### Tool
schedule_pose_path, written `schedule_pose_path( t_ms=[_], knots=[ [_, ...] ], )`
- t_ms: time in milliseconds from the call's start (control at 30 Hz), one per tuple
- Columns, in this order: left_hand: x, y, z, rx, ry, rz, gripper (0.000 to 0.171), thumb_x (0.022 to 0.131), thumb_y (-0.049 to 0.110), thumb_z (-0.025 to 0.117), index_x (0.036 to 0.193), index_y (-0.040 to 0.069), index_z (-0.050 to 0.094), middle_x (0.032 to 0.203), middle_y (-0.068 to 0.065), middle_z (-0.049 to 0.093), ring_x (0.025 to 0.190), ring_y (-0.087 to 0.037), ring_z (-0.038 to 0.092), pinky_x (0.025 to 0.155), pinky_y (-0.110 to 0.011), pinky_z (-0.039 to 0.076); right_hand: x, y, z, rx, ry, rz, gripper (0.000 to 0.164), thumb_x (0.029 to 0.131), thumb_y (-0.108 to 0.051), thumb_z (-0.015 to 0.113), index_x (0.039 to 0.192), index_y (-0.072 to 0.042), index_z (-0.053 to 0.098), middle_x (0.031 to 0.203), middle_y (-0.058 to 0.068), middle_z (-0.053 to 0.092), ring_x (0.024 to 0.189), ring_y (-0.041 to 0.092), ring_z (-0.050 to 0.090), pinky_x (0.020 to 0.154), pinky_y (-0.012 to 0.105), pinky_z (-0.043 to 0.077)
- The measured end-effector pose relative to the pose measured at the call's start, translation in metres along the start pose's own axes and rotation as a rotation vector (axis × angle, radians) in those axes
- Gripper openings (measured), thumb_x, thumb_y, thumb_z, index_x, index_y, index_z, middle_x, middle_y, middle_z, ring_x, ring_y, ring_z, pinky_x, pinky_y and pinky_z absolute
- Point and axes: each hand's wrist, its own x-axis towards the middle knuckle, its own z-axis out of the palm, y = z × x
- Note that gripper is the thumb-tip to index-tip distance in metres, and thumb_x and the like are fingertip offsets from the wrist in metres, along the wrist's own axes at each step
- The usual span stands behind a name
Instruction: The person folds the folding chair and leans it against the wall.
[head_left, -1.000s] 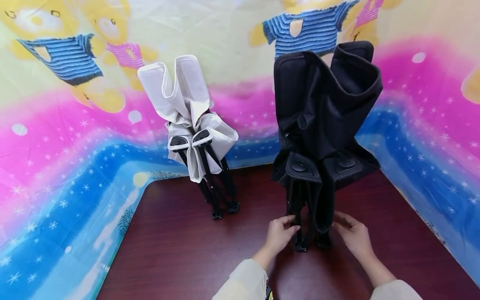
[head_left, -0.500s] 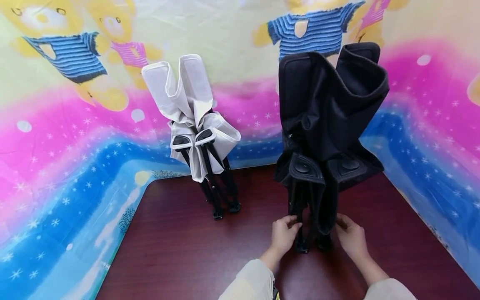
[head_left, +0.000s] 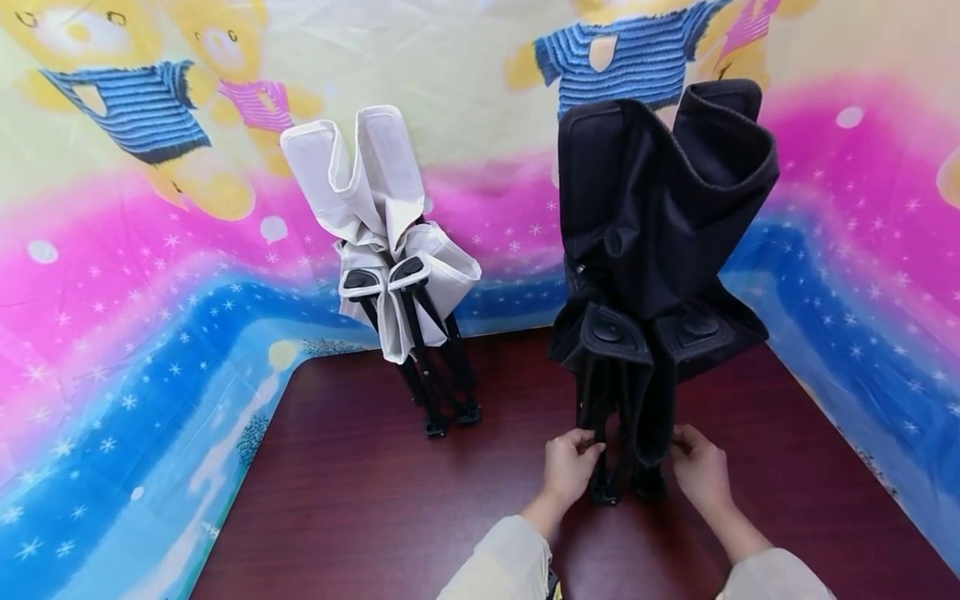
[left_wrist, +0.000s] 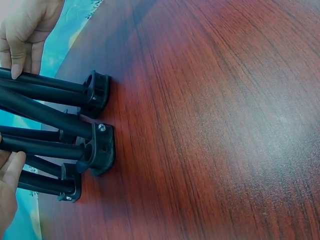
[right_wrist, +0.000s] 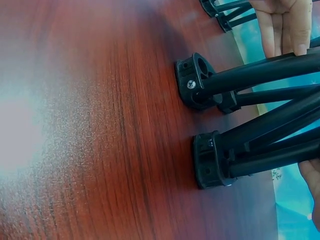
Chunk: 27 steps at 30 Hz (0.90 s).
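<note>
A black folding camp chair (head_left: 645, 217), folded up, stands upright with its plastic feet (left_wrist: 102, 155) on the dark red-brown table (head_left: 352, 517). Its fabric seat hangs in folds above the bundled tube legs (right_wrist: 270, 75). Low down on a left leg, my left hand (head_left: 567, 468) pinches the tube between thumb and fingers. My right hand (head_left: 701, 471) grips a leg on the other side at about the same height; the hanging fabric partly hides those fingertips in the head view, while the left wrist view shows its thumb (left_wrist: 17, 60) against the tube.
A smaller white folding chair (head_left: 390, 183), also folded, stands on black legs at the table's back left. Behind the table hangs a printed cloth (head_left: 495, 200) with bears and snowflakes, also running along both sides.
The head view has shifted slightly. My right hand has come a little inward to the leg, and my left fingers sit closer on theirs. Both chairs stay in place.
</note>
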Motion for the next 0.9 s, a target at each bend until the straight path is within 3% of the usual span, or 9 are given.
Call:
schedule_pose_path(
  t_ms=[700,900],
  knots=[
    [0.013,-0.005,-0.003,0.016,0.015,-0.030,0.006,0.072,0.004,0.066,0.078,0.002,0.068,0.068,-0.002,0.065,0.058,0.002,0.053,0.053,-0.011,0.043,0.014,0.000,0.011,0.017,0.006,-0.021,0.020,0.068,0.017,0.057,0.079,0.001,0.062,0.077,0.013,0.063,0.073,-0.011,0.047,0.061,0.004,0.035],
    [0.017,-0.008,-0.004,0.052,0.021,-0.002,0.006,0.073,0.005,0.066,0.078,0.003,0.067,0.067,0.000,0.064,0.055,0.003,0.051,0.051,-0.011,0.042,0.019,0.001,0.014,0.013,-0.017,-0.017,0.018,0.069,0.012,0.061,0.080,-0.002,0.062,0.077,0.013,0.063,0.069,0.004,0.055,0.056,0.006,0.036]
  ],
)
